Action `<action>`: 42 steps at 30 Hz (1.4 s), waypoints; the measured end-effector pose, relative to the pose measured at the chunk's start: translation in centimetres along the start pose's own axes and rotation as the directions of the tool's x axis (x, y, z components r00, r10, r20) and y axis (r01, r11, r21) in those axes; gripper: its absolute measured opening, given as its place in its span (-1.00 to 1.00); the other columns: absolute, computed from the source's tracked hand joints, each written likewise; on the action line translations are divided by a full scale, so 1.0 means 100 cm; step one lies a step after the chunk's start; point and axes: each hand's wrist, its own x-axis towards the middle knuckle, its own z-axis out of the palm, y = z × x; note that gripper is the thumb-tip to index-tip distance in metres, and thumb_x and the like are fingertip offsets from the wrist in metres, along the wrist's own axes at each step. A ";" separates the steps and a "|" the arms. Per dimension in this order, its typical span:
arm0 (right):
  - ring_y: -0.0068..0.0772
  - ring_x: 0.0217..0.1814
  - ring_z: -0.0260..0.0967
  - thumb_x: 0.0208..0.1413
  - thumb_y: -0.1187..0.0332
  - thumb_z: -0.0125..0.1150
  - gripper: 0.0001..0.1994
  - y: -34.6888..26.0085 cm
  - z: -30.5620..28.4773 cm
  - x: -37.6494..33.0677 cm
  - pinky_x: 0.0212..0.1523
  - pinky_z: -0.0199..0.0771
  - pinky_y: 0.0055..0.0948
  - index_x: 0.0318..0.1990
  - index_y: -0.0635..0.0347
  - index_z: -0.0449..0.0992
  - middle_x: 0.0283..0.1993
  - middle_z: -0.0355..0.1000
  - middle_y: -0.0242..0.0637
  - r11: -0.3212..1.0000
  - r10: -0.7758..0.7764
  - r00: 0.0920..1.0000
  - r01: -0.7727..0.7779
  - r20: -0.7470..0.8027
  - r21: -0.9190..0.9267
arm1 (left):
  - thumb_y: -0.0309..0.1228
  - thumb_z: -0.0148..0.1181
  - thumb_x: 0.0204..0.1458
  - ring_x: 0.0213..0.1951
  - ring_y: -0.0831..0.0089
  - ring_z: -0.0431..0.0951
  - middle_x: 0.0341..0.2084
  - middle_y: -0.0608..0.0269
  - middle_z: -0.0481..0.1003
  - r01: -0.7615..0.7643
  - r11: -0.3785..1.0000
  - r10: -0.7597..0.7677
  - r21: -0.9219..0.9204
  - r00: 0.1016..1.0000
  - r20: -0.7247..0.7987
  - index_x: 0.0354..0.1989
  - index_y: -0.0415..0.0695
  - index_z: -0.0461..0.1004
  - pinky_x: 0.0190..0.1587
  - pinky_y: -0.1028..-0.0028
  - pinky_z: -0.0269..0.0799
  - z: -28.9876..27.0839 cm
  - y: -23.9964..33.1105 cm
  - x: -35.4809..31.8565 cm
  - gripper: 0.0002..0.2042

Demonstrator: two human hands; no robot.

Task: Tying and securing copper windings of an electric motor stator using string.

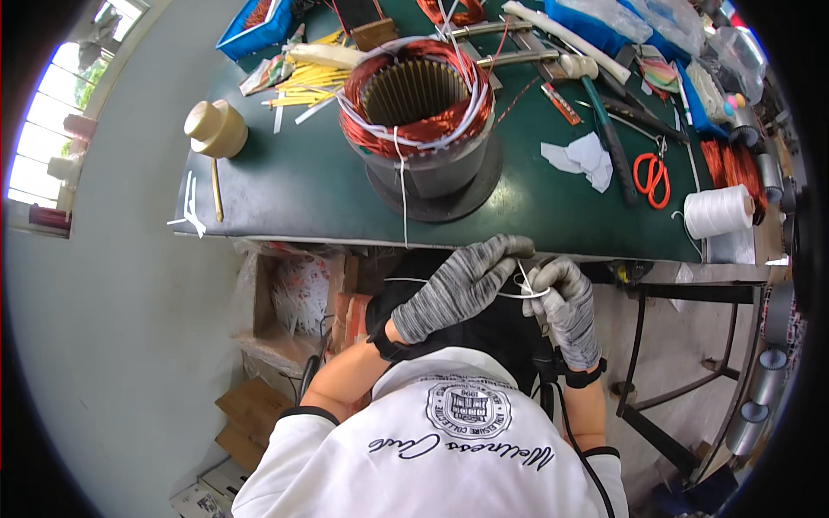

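Note:
Both my hands wear grey knit gloves and are together just below the bench's front edge. My left hand (458, 289) has its fingers closed, with a thin white cord (516, 296) running from them. My right hand (566, 302) pinches the same cord where it curves into a small loop. The cord's other length passes out to the left behind my left hand. In front of my hands a motor stator (423, 173) stands upright on a round dark base. Red-brown copper windings (358, 129) and white sleeves ring its top, and a white string (402, 194) hangs down its front.
On the green bench (294, 203) are a cream stepped block (216, 129), yellow sticks (315, 82), a hammer (609, 138), red-handled scissors (652, 180), white paper pieces (583, 160) and a white thread spool (718, 211). Blue bins (250, 34) stand behind. A box of paper scraps (300, 293) is below left.

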 end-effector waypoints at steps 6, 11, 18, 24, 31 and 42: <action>-0.31 -0.23 0.34 -0.06 0.54 -0.03 -0.82 -0.020 0.002 0.025 -0.21 0.37 -0.40 -0.23 0.26 0.37 -0.21 0.34 -0.13 0.731 -0.235 0.971 0.206 0.043 -0.651 | -0.62 -0.04 -0.09 0.02 0.11 0.35 -0.03 0.02 0.35 -0.111 0.825 0.243 0.555 0.955 -0.171 0.02 -0.27 0.28 0.07 0.33 0.25 -0.009 0.016 -0.004 -0.59; 0.02 0.09 0.16 -0.10 0.47 -0.09 -0.50 -0.052 0.039 0.037 0.13 0.13 -0.15 0.11 0.28 0.23 0.07 0.19 0.03 0.158 -0.477 0.849 0.336 0.226 -0.928 | -0.54 -0.01 -0.15 0.16 0.11 0.19 0.10 0.00 0.23 -0.008 0.472 0.432 0.882 0.874 -0.223 0.10 -0.28 0.16 0.21 0.15 0.03 -0.008 0.030 0.001 -0.48; -0.07 0.01 0.23 0.10 0.49 -0.22 -0.56 -0.046 0.068 0.059 0.07 0.21 -0.28 0.18 0.29 0.13 -0.04 0.24 0.02 0.470 -0.469 0.856 0.448 0.215 -0.761 | -0.44 0.10 -0.20 0.15 0.02 0.18 0.08 -0.07 0.21 -0.111 0.641 0.400 0.759 0.892 -0.208 0.13 -0.31 0.11 0.19 0.15 0.07 -0.018 0.053 0.004 -0.38; -0.85 -0.61 -0.06 0.21 0.41 -0.24 -0.74 -0.093 0.050 0.126 -0.63 -0.02 -0.80 -0.02 0.19 0.34 -0.36 0.28 -0.55 0.988 -0.117 0.990 0.125 0.082 -0.093 | -0.55 0.03 -0.16 0.11 0.03 0.24 0.07 -0.04 0.25 -0.207 0.527 0.521 0.825 0.845 -0.121 0.15 -0.28 0.13 0.16 0.19 0.12 -0.075 0.093 0.011 -0.42; -0.84 -0.48 0.13 0.18 0.34 -0.04 -0.72 -0.097 0.049 0.253 -0.55 0.24 -0.80 0.03 0.17 0.31 -0.32 0.29 -0.52 0.966 -0.256 0.958 0.257 0.129 0.015 | -0.45 -0.08 0.00 0.13 0.05 0.21 0.01 -0.05 0.29 -0.287 0.212 0.625 0.934 0.775 0.096 0.15 -0.23 0.17 0.17 0.22 0.09 -0.128 0.106 0.077 -0.53; -0.36 -0.15 0.40 0.08 0.34 0.06 -0.82 -0.093 0.032 0.243 -0.09 0.34 -0.49 -0.20 0.15 0.50 -0.26 0.46 -0.29 0.055 -0.608 0.462 0.836 0.646 -0.546 | -0.40 0.07 0.00 0.16 0.15 0.21 0.06 -0.01 0.27 -0.193 0.535 0.448 0.822 0.890 -0.083 0.14 -0.20 0.19 0.21 0.31 0.04 -0.146 0.084 0.067 -0.52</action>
